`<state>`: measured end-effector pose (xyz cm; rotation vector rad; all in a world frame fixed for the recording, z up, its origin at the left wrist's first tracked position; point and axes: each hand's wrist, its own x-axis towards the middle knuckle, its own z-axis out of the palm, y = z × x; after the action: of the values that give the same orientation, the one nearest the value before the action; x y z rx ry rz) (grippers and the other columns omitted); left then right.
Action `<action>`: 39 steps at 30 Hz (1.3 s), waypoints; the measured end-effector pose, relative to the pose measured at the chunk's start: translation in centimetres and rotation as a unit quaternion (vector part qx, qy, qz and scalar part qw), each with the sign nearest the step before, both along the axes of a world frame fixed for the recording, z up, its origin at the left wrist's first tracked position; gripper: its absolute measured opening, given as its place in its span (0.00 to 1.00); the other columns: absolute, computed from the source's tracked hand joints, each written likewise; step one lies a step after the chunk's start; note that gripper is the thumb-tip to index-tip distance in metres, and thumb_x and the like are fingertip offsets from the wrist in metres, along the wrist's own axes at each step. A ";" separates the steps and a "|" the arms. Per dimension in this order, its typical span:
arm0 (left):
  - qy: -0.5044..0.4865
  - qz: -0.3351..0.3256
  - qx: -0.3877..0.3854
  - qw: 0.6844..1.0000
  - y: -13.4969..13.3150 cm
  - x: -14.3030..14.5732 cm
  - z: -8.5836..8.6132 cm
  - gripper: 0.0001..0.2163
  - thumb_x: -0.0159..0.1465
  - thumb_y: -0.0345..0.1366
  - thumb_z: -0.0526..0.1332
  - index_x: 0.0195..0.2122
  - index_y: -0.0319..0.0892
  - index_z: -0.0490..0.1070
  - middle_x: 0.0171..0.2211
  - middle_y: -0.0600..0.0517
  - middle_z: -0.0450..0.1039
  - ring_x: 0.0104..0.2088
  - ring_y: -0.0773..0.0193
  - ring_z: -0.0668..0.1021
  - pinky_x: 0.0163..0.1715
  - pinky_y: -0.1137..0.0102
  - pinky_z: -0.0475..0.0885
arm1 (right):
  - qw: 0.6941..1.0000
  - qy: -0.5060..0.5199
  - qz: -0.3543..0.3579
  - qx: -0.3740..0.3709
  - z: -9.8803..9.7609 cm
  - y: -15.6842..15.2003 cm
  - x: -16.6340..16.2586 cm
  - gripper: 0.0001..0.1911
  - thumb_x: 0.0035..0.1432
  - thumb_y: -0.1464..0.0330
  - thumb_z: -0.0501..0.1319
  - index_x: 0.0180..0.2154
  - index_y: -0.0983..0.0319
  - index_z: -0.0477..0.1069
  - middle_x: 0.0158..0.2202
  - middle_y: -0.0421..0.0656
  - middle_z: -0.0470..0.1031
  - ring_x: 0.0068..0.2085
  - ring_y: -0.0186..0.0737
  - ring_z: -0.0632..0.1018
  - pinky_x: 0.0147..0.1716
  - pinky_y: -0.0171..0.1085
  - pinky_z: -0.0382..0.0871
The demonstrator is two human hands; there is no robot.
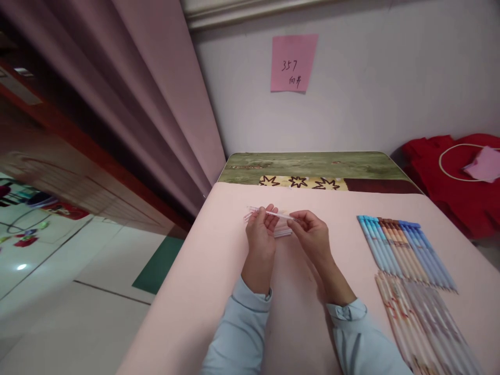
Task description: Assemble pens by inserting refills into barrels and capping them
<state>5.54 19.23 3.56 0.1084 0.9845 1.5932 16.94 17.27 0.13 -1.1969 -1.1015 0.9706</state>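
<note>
A slim, pale, pinkish-white pen [278, 214] is held level between my two hands, above the middle of the table. My left hand [262, 229] has its thumb pressed on the pen toward its left end, with the fingers partly curled behind. At the other end, my right hand [310, 229] pinches the pen between thumb and fingertips. Beneath and behind the hands lie several similar pale pens [283, 233], partly hidden by my fingers. Whether the left palm holds any of them I cannot tell.
Capped pens in light blue [377, 245], brown [402, 250] and darker blue [429, 255] lie in a row at right. Nearer are white-and-red pens [406, 323] and greyish pens [441, 323]. A pink cover [195, 291] lies on the table; red cloth [461, 198] sits beyond its right edge.
</note>
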 end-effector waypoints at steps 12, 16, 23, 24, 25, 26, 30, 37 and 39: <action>0.000 -0.026 0.016 1.000 -0.2 0.3 -0.2 0.03 0.64 0.27 0.62 0.35 0.38 0.69 0.36 0.45 0.80 0.34 0.64 0.83 0.39 0.69 0.78 | 0.997 -0.064 -0.004 -0.044 0.3 -0.4 0.2 0.25 0.60 0.47 0.60 0.25 0.61 0.75 0.23 0.44 0.77 0.25 0.41 0.77 0.29 0.38 0.71; 0.000 -0.020 0.013 1.000 -0.2 0.1 -0.2 0.03 0.64 0.26 0.62 0.36 0.38 0.69 0.36 0.45 0.80 0.34 0.64 0.83 0.38 0.70 0.78 | 0.997 -0.054 0.003 -0.059 0.0 -0.2 0.2 0.24 0.59 0.46 0.60 0.34 0.61 0.76 0.26 0.44 0.78 0.26 0.41 0.78 0.29 0.38 0.72; 0.008 -0.009 0.009 1.000 0.0 -0.3 0.1 0.04 0.64 0.28 0.64 0.36 0.39 0.68 0.38 0.44 0.80 0.35 0.63 0.83 0.39 0.69 0.78 | 0.998 -0.053 0.042 -0.008 0.1 -0.2 -0.2 0.20 0.56 0.49 0.65 0.33 0.59 0.72 0.27 0.41 0.77 0.27 0.38 0.76 0.30 0.36 0.71; 0.009 -0.015 0.011 1.000 -0.1 -0.2 0.1 0.04 0.63 0.28 0.64 0.36 0.39 0.68 0.38 0.44 0.80 0.34 0.63 0.83 0.39 0.69 0.78 | 0.997 -0.051 0.044 -0.023 0.1 -0.2 -0.1 0.22 0.58 0.47 0.62 0.30 0.60 0.72 0.25 0.41 0.75 0.26 0.38 0.75 0.29 0.36 0.71; 0.009 -0.020 0.011 1.000 -0.1 -0.1 0.2 0.04 0.63 0.28 0.64 0.36 0.39 0.68 0.37 0.45 0.80 0.34 0.63 0.83 0.39 0.69 0.78 | 0.997 -0.047 0.044 -0.040 0.1 -0.3 -0.1 0.25 0.60 0.45 0.59 0.27 0.60 0.72 0.22 0.41 0.74 0.24 0.38 0.74 0.27 0.36 0.70; 0.010 -0.024 0.010 1.000 -0.2 0.0 0.2 0.04 0.63 0.27 0.64 0.35 0.39 0.68 0.37 0.45 0.80 0.34 0.63 0.83 0.39 0.69 0.78 | 0.997 -0.044 0.045 -0.054 0.1 -0.3 0.0 0.28 0.61 0.44 0.56 0.25 0.60 0.72 0.21 0.41 0.73 0.23 0.38 0.74 0.26 0.37 0.70; 0.018 -0.022 0.005 1.000 -0.1 0.0 0.1 0.03 0.64 0.27 0.62 0.35 0.39 0.68 0.36 0.46 0.80 0.34 0.64 0.82 0.39 0.70 0.77 | 0.997 -0.061 0.037 -0.037 0.1 -0.2 -0.1 0.23 0.55 0.45 0.64 0.34 0.59 0.74 0.24 0.40 0.75 0.24 0.38 0.74 0.26 0.36 0.68; 0.028 -0.029 0.014 0.999 -0.2 0.0 0.2 0.04 0.63 0.27 0.63 0.35 0.39 0.68 0.37 0.45 0.80 0.34 0.64 0.82 0.41 0.67 0.77 | 0.995 -0.062 0.056 -0.054 0.3 -0.3 -0.1 0.26 0.61 0.45 0.57 0.26 0.59 0.72 0.20 0.40 0.72 0.22 0.37 0.72 0.24 0.36 0.67; 0.029 -0.033 0.014 0.999 -0.2 0.0 0.3 0.04 0.63 0.28 0.64 0.35 0.39 0.68 0.37 0.45 0.80 0.33 0.64 0.82 0.41 0.67 0.77 | 0.995 -0.047 0.053 -0.072 0.1 -0.3 0.0 0.29 0.62 0.44 0.54 0.25 0.60 0.72 0.19 0.41 0.72 0.21 0.37 0.72 0.24 0.36 0.67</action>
<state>5.58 19.00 3.85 0.2065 0.9942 1.5502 16.94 16.99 0.26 -1.3232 -1.1954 1.0990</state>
